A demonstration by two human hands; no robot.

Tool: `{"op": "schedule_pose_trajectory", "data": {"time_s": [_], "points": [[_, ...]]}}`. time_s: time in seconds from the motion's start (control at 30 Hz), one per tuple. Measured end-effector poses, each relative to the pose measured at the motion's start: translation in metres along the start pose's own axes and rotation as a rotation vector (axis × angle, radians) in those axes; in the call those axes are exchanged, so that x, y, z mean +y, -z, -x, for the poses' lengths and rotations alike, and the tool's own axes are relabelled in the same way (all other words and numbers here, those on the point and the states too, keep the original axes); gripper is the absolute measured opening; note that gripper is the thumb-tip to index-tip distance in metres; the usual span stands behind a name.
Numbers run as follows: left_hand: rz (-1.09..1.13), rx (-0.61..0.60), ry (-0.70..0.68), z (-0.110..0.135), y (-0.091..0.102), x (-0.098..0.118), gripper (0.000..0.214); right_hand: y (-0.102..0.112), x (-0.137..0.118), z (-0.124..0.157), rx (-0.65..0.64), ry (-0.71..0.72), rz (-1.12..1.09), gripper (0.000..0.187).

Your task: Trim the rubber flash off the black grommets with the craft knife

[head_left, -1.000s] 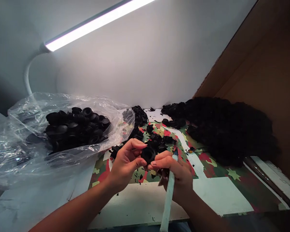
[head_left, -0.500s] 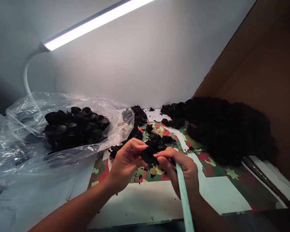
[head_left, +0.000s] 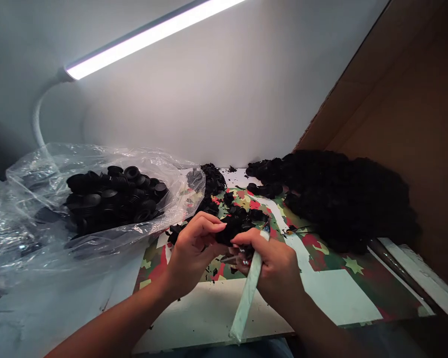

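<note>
Grey wall and strip lamp (head_left: 149, 35) over a table (head_left: 216, 313). A bag of caps (head_left: 108, 199) sits at its left edge, a loose heap (head_left: 351, 199) at the right. Near the front edge, the left hand (head_left: 190, 253) pinches one black cap (head_left: 229, 228). The right hand (head_left: 276, 271) clenches a pale-handled blade (head_left: 246, 298) against it, apparently mid-trim, which demands steadiness.

No readable text, nos. or logos anywhere. Mat (head_left: 321, 261) at centre: camo print w/ stars only. Plastic bag (head_left: 30, 209) at left, cardboard (head_left: 414, 99) upper right, tool handle (head_left: 246, 293) and black part (head_left: 228, 231) lower centre: no legible marks.
</note>
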State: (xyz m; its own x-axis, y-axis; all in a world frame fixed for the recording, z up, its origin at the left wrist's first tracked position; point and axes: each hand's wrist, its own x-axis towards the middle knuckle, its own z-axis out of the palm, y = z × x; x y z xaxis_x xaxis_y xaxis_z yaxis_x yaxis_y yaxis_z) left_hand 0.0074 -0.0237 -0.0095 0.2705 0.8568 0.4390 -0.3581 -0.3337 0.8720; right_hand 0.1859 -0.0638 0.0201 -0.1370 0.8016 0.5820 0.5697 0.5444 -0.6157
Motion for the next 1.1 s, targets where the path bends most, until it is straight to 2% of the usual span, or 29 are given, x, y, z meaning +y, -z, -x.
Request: {"op": "schedule_pose_trajectory", "data": {"time_s": [0.1,0.17,0.5,0.63,0.83,0.93,1.0,1.1], "points": [[0.092,0.009,0.019,-0.002,0.001,0.000,0.028,-0.003,0.004,0.000,0.070,-0.242,-0.164,0.016],[0.130,0.011,0.034,-0.005,0.003,0.000,0.025,-0.002,0.005,-0.002,0.079,-0.295,-0.238,0.010],[0.088,-0.011,0.001,-0.005,0.001,0.000,0.031,0.005,0.003,-0.006,-0.107,-0.001,-0.201,0.022],[-0.066,-0.028,-0.035,-0.004,0.003,0.001,0.034,0.009,0.006,-0.008,-0.152,0.108,-0.090,0.029],[-0.295,-0.053,-0.016,-0.003,0.007,0.001,0.028,0.005,0.009,-0.008,-0.145,0.193,0.029,0.021],[-0.292,-0.049,-0.004,-0.003,0.007,0.003,0.025,0.000,0.009,-0.006,-0.067,0.083,-0.032,0.018],[-0.252,-0.037,0.022,-0.004,0.007,0.005,0.025,-0.001,0.009,-0.006,0.017,-0.076,-0.076,0.017],[-0.077,-0.039,0.138,-0.007,0.009,0.007,0.023,0.000,0.012,-0.006,0.160,-0.324,-0.149,0.009]]}}
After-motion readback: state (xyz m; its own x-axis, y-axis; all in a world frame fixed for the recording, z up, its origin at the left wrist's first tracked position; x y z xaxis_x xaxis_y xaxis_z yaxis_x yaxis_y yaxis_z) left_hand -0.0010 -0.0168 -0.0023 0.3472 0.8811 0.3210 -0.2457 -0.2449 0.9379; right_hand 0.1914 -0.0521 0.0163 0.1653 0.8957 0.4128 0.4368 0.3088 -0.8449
